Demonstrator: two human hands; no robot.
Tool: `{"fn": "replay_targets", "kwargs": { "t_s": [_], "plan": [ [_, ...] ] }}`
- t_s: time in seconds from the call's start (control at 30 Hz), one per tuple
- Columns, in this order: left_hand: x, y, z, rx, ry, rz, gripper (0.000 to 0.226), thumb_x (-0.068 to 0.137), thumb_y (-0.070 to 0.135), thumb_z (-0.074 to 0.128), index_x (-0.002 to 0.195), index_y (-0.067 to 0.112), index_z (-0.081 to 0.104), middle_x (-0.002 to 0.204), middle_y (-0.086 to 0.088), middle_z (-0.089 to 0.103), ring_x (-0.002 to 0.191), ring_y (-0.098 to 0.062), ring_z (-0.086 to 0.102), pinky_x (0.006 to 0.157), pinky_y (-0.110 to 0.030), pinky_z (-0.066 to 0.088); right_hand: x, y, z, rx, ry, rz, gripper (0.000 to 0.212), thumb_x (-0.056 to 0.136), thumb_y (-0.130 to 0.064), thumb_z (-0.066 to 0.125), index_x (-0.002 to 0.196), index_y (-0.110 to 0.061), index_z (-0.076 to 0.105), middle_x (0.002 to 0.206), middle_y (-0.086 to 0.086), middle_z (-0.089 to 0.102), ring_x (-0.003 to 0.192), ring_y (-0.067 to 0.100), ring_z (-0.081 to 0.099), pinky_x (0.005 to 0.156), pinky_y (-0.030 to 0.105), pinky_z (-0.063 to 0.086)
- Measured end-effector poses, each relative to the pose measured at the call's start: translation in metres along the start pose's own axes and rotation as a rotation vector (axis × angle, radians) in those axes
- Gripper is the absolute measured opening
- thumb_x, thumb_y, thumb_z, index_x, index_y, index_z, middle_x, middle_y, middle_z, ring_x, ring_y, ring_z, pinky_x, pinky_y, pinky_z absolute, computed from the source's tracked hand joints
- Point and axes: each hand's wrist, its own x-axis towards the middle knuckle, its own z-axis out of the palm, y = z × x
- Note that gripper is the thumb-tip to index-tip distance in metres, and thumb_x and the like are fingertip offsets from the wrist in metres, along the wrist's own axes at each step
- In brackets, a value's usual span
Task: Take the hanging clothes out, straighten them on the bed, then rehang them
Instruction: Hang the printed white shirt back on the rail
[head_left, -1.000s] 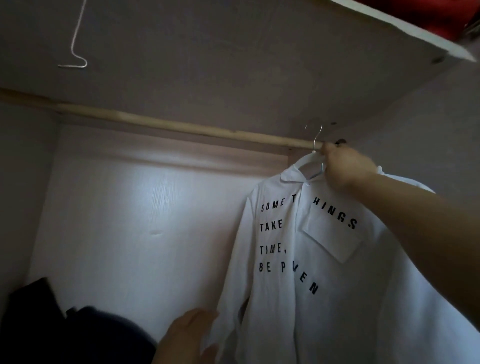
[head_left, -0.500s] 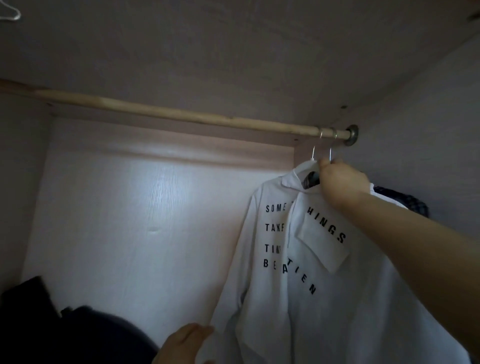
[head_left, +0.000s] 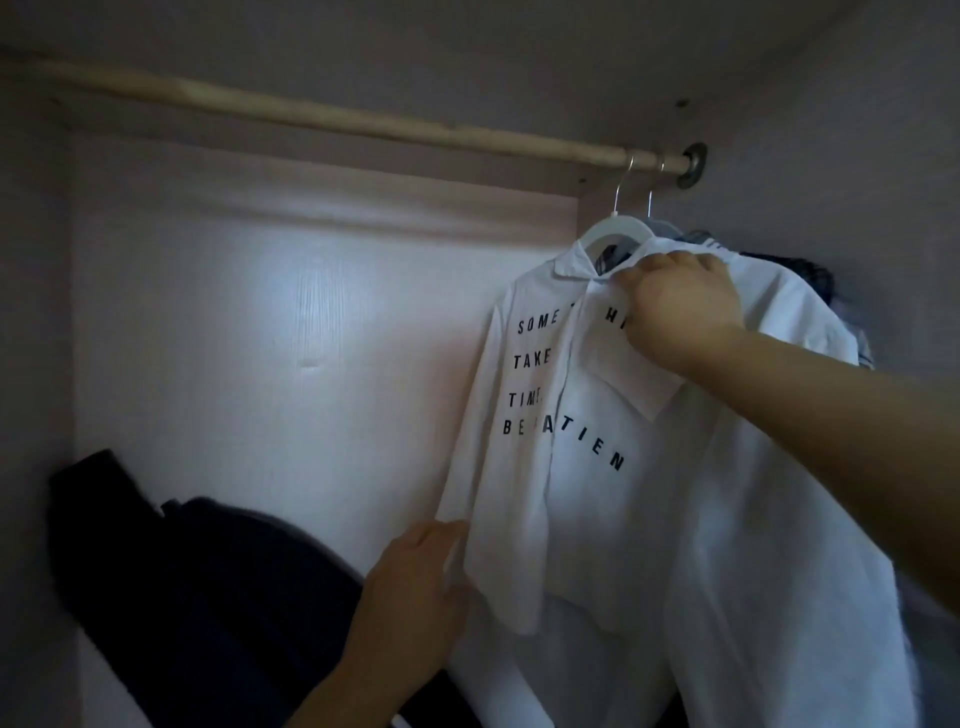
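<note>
Rod (head_left: 363, 122) carries white shirt (head_left: 597, 493) at its far right end, crowded against a dark garment (head_left: 810, 273). Right hand (head_left: 680, 306) grips collar fabric, fingers curled. Left hand (head_left: 410, 587) touches sleeve edge, grip unclear. Risk: tugging cloth instead of hanger (head_left: 613, 228) slips shirt off, or hooks tangle.

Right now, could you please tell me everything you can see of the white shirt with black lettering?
The white shirt is thin, light cloth with a collar, a chest pocket and black printed capitals, partly hidden by folds. It hangs on a white hanger hooked over the wooden rod near its right end, in front of darker clothes. The right hand grips it by the collar; the left hand holds the sleeve's lower edge.
</note>
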Motion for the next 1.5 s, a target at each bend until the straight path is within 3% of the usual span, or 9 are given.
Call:
{"fn": "replay_targets", "kwargs": {
  "t_s": [0.1,0.3,0.53,0.7,0.87,1.1,1.33,1.5],
  "plan": [
    [-0.014,0.003,0.003,-0.004,-0.086,-0.017,0.050,0.091,0.014,0.055,0.136,0.028,0.037,0.127,0.015,0.038,0.113,0.002,0.034,0.085,0.010,0.012,-0.044,-0.015,0.004,0.052,-0.087,-0.031,0.043,0.082,-0.013,0.047,0.125,-0.017,0.053,0.123,0.010,0.054,0.114,0.030,0.047,0.099,0.040,0.031],
    [-0.058,0.025,0.019,-0.043,-0.230,-0.041,0.051,0.089,0.021,0.058,0.137,0.022,0.040,0.138,0.004,0.040,0.126,-0.013,0.037,0.103,-0.018,0.026,-0.167,-0.034,0.011,0.139,-0.309,-0.048,0.048,0.082,-0.016,0.049,0.130,-0.022,0.048,0.128,0.003,0.049,0.121,0.026,0.043,0.101,0.033,0.026],
    [-0.132,0.062,0.053,0.004,-0.440,0.070,0.048,0.092,0.025,0.052,0.137,0.023,0.039,0.135,0.002,0.043,0.117,-0.016,0.043,0.096,-0.023,0.032,-0.342,-0.040,-0.003,0.206,-0.574,0.037,0.047,0.086,-0.022,0.047,0.132,-0.026,0.044,0.128,0.000,0.049,0.119,0.023,0.044,0.100,0.031,0.027],
    [-0.206,0.108,0.073,0.040,-0.663,0.175,0.050,0.091,0.022,0.047,0.140,0.023,0.036,0.133,0.001,0.044,0.117,-0.017,0.044,0.098,-0.029,0.036,-0.467,-0.030,-0.045,0.283,-0.762,0.241,0.041,0.090,-0.022,0.042,0.131,-0.026,0.045,0.129,-0.001,0.049,0.120,0.019,0.043,0.100,0.023,0.025],
    [-0.283,0.169,0.080,0.001,-0.764,0.265,0.051,0.093,0.024,0.049,0.141,0.022,0.033,0.136,0.000,0.044,0.121,-0.019,0.043,0.101,-0.029,0.035,-0.575,-0.016,-0.102,0.269,-0.909,0.417,0.041,0.090,-0.019,0.043,0.131,-0.025,0.045,0.131,0.001,0.048,0.121,0.023,0.043,0.103,0.029,0.027],
    [-0.420,0.271,0.086,0.013,-1.034,0.412,0.052,0.089,0.028,0.051,0.138,0.027,0.037,0.138,0.002,0.044,0.122,-0.019,0.045,0.100,-0.027,0.036,-0.736,0.015,-0.223,0.264,-1.079,0.675,0.045,0.090,-0.021,0.046,0.134,-0.026,0.042,0.130,0.001,0.048,0.122,0.024,0.042,0.103,0.033,0.029],
    [-0.531,0.400,0.072,-0.104,-1.198,0.781,0.054,0.089,0.034,0.051,0.139,0.026,0.034,0.136,0.002,0.041,0.123,-0.021,0.043,0.097,-0.029,0.036,-0.866,0.037,-0.371,0.078,-1.053,1.103,0.044,0.093,-0.023,0.044,0.137,-0.026,0.038,0.132,-0.001,0.047,0.121,0.021,0.043,0.102,0.032,0.032],
    [-0.600,0.488,0.054,-0.285,-1.268,1.110,0.057,0.091,0.034,0.050,0.143,0.024,0.030,0.140,0.003,0.038,0.125,-0.019,0.040,0.101,-0.029,0.035,-0.932,0.020,-0.482,-0.184,-0.967,1.440,0.041,0.090,-0.024,0.045,0.132,-0.025,0.043,0.126,0.000,0.051,0.120,0.022,0.045,0.098,0.031,0.034]
  ]
}}
